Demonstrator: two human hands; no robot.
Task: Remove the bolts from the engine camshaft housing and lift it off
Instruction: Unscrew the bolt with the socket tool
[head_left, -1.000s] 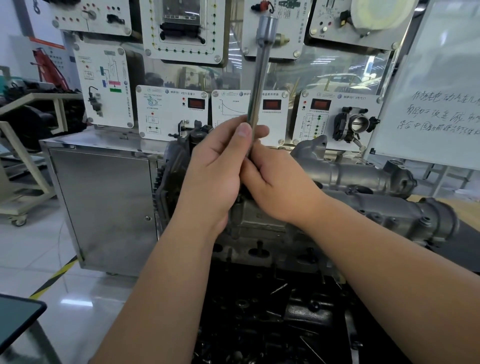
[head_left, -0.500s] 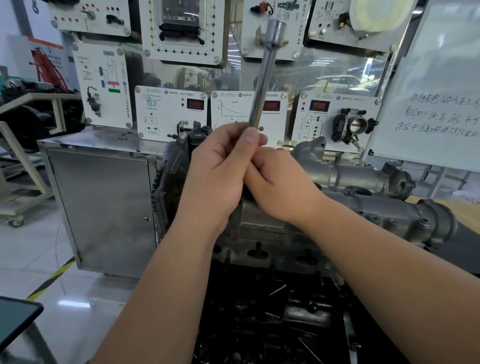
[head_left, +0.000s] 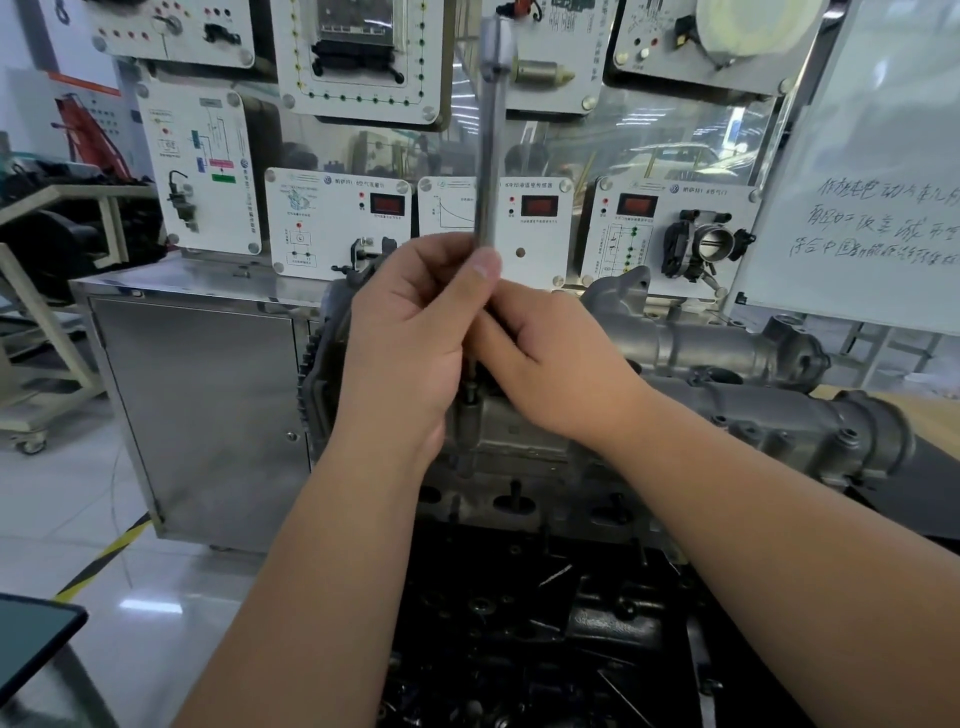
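The long tool shaft (head_left: 488, 156) rising through the upper middle of the frame is bright polished steel, smooth enough to catch a streak of light. The camshaft housing (head_left: 769, 410) on the right is cast metal, grey and matt, with a slightly grainy skin (dull beside the tool). At left, the cabinet (head_left: 208, 415) is brushed stainless sheet with a soft sheen. The floor (head_left: 67, 509) in the lower left is glossy and mirrors the lamps. The panels (head_left: 337, 223) behind look like smooth white plastic, and the whiteboard (head_left: 872, 171) at upper right is shiny.
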